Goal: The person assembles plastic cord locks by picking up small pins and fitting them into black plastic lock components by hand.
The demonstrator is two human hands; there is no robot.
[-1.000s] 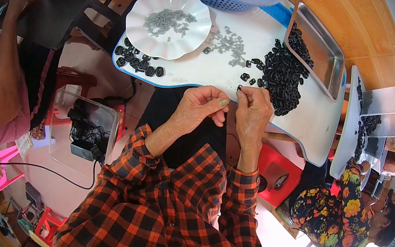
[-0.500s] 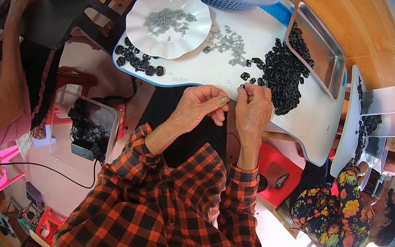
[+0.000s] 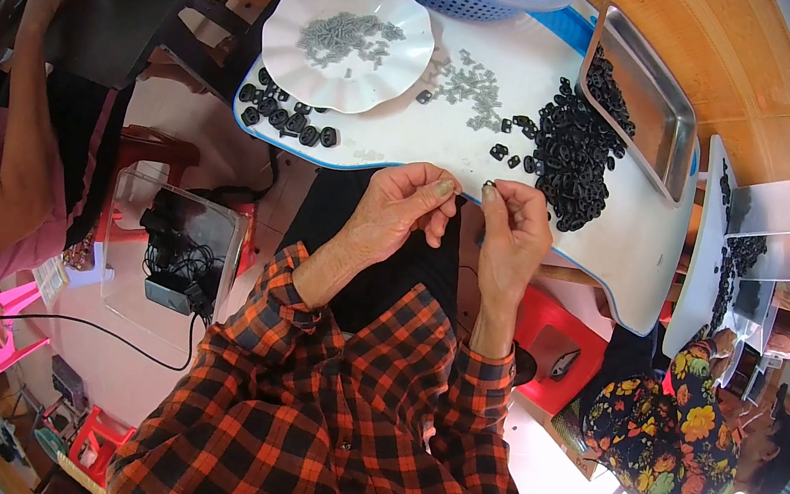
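Observation:
Over the near edge of the white table (image 3: 410, 138), my left hand (image 3: 405, 208) is closed, thumb pressed on the fingers; what it holds, if anything, is hidden. To its right, my right hand (image 3: 516, 226) pinches a small black plastic part (image 3: 490, 185) between thumb and fingertips. The hands are a short gap apart. Just beyond my right hand lies a big heap of black plastic parts (image 3: 574, 161), with a few loose ones at its left. Small springs (image 3: 473, 86) are scattered mid-table, and more springs (image 3: 343, 40) lie in a white scalloped plate (image 3: 280, 59).
Larger black pieces (image 3: 291, 121) sit at the table's left edge. A blue basket (image 3: 470, 3) of black parts and a metal tray (image 3: 668, 134) stand at the far side. One co-worker (image 3: 5, 182) is at left, another (image 3: 673, 428) at right. A red stool (image 3: 557, 351) is below the table.
My right hand has drawn back slightly from the heap's edge, with the black part at its fingertips. My left hand keeps nearly the same pose. The whole view has shifted a little.

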